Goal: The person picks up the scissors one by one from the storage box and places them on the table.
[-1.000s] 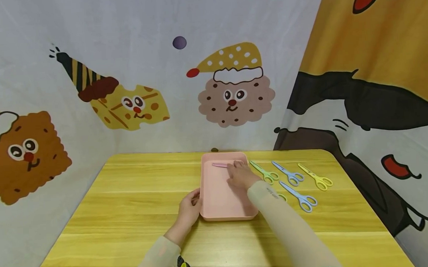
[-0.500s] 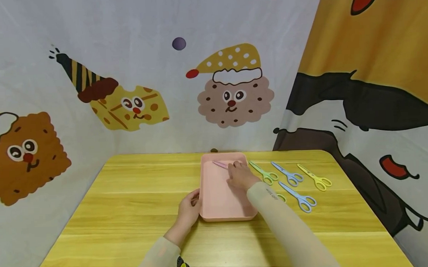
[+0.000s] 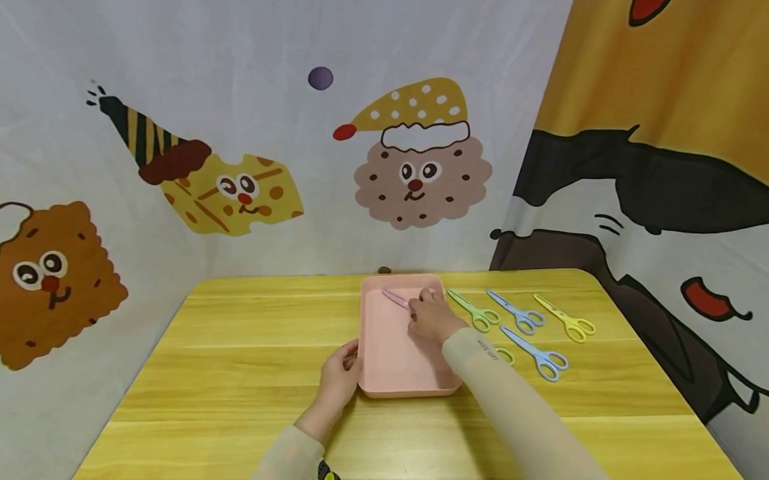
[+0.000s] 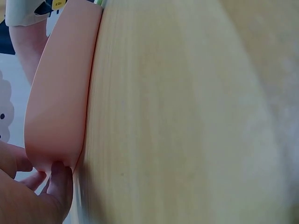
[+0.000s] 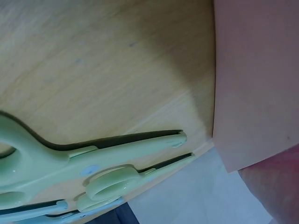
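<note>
A shallow pink tray [image 3: 407, 394] lies on the table, with its near left part between the fingers and thumb of my left hand [image 3: 337, 377]. In the left wrist view, the thumb and fingers of this hand [image 4: 39, 198] close around the corner of the tray [image 4: 63, 88]. My right hand [image 3: 434, 318] reaches into the far right part of the tray and holds pink scissors [image 3: 395, 297]. Their blades point toward the far left, while the handles are hidden under the hand. The right wrist view has the tray's outer wall [image 5: 254, 74] but not those scissors.
Right of the tray lie green scissors [image 3: 475, 312], two blue scissors [image 3: 515, 311] and yellow scissors [image 3: 566, 319]. Another green handle [image 3: 507, 355] shows from behind the right sleeve. A patterned cloth [image 3: 282, 251] hangs behind the wooden table [image 3: 253, 339].
The pink scissors have turned slightly in my right hand, from lying nearly sideways to slanting with the tip toward the far left. My left hand and the tray stay put.
</note>
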Demonstrator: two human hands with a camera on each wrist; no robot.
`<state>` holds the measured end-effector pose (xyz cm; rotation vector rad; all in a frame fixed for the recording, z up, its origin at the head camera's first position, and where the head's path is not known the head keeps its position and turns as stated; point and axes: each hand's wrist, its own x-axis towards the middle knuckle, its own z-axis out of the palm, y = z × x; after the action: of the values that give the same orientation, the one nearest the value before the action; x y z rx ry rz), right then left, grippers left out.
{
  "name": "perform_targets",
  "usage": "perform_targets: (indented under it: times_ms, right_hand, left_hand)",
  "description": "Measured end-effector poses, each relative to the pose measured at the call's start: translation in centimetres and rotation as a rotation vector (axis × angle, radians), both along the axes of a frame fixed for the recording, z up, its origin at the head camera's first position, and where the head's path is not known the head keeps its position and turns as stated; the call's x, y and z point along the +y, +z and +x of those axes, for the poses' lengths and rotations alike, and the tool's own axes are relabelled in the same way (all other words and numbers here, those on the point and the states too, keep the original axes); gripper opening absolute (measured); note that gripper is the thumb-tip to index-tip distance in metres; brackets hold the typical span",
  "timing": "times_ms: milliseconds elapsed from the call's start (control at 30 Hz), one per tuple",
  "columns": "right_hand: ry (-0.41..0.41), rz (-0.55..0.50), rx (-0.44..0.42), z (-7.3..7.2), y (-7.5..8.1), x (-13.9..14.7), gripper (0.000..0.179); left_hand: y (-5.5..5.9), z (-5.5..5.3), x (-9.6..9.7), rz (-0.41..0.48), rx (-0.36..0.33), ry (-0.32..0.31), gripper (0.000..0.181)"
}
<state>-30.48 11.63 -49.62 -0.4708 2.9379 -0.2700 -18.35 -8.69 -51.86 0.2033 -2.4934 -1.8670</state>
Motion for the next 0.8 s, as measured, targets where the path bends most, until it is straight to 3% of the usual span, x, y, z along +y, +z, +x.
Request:
perform_targets:
  times_ms: [267, 633, 800]
  right_hand:
    - [-0.026, -0.055, -0.074, 0.2, 0.5, -0.3, 0.050]
    - [-0.011, -0.104, -0.047, 0.5, 1.0, -0.2, 0.051]
    - [-0.018, -0.132, -0.053, 0.5, 1.1, -0.2, 0.051]
  left_hand:
    - [-0.1, 0.0, 0.0, -0.011, 0.014, -0.004, 0.036]
    - [0.0, 0.0, -0.1, -0.027, 0.011, 0.008, 0.036]
    - [0.0, 0.0, -0.1, -0.039, 0.041, -0.003, 0.036]
